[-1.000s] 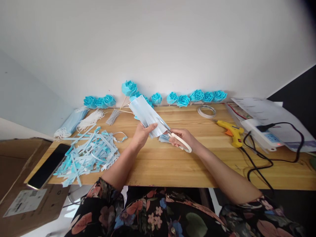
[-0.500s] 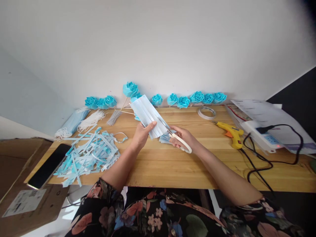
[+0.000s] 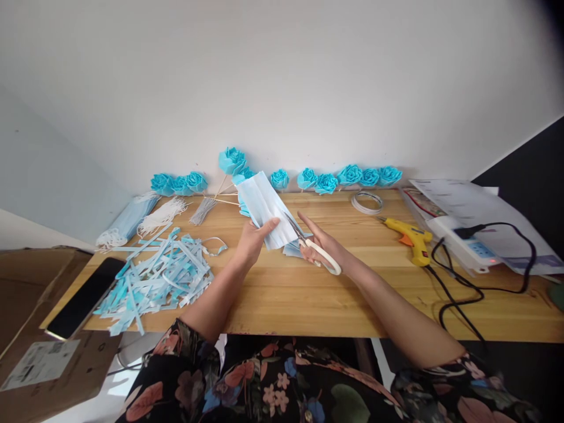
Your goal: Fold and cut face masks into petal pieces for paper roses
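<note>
Thumb on top, the left hand (image 3: 255, 238) pinches the pale-blue pleated sheet (image 3: 265, 205) near its lower left edge, holding it aslant above the middle of the wooden table (image 3: 282, 299). In comes the metal from the other side: the right hand (image 3: 325, 244) is curled around the white handle of the scissors (image 3: 326, 259), forefinger pointing outward, blades at the sheet's right-hand edge; whether they are biting is hard to tell. Just below lie more pale-blue pieces (image 3: 292, 249), partly hidden. Out to the left, a tangled heap of blue and white strips (image 3: 165, 279) beside a black phone (image 3: 86, 296); to the right, a yellow glue gun (image 3: 412, 235); along the wall, blue flowers (image 3: 351, 174).
</note>
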`<state>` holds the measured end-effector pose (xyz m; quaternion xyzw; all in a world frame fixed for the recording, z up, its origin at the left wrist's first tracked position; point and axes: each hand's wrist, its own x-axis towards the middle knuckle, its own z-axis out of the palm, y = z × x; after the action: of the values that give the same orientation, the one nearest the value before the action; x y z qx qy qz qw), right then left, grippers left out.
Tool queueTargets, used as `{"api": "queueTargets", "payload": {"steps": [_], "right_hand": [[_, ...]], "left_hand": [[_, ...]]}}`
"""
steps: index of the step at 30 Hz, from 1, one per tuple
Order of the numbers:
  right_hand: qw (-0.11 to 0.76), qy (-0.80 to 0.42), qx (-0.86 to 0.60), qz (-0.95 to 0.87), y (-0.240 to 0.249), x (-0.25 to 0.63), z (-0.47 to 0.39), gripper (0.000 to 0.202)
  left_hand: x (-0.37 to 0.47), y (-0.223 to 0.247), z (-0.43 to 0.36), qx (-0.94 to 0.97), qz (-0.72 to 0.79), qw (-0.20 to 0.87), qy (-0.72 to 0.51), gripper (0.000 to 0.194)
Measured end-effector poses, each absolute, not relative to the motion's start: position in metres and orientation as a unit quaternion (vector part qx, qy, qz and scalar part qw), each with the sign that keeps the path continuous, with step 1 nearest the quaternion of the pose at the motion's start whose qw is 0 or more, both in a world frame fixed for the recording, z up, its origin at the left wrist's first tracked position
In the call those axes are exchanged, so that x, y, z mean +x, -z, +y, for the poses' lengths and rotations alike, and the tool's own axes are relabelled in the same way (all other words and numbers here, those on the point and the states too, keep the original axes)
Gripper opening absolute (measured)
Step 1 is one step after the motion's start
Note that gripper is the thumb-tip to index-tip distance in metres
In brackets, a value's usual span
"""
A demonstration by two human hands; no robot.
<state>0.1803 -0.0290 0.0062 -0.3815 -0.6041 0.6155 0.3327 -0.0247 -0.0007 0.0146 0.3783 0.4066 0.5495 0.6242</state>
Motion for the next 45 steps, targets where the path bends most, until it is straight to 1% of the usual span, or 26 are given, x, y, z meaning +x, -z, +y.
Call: {"api": "queueTargets", "payload": {"steps": [5, 9, 22, 27, 35, 45], "right_hand": [[0.33, -0.616, -0.373, -0.61, -0.004, 0.182, -0.027, 0.115], [0.333, -0.617, -0.376, -0.606, -0.006, 0.182, -0.027, 0.117], [0.337, -0.616, -0.407, -0.584, -0.013, 0.181, -0.029, 0.107], [0.355, -0.618, -0.414, -0.567, -0.016, 0.178, -0.031, 0.104], [0.356, -0.6, -0.429, -0.573, -0.02, 0.177, -0.033, 0.103], [0.347, -0.58, -0.45, -0.583, -0.019, 0.178, -0.032, 0.103]], "left_hand": [[-0.019, -0.012, -0.004, 0.406, 0.428, 0.613, -0.526, 0.048], [-0.014, -0.01, -0.006, 0.409, 0.431, 0.605, -0.531, 0.047], [-0.015, -0.011, -0.009, 0.423, 0.43, 0.599, -0.527, 0.049], [-0.015, -0.012, -0.008, 0.418, 0.437, 0.599, -0.525, 0.05], [-0.016, -0.011, -0.008, 0.422, 0.423, 0.602, -0.529, 0.046], [-0.015, -0.011, -0.008, 0.412, 0.426, 0.611, -0.524, 0.049]]}}
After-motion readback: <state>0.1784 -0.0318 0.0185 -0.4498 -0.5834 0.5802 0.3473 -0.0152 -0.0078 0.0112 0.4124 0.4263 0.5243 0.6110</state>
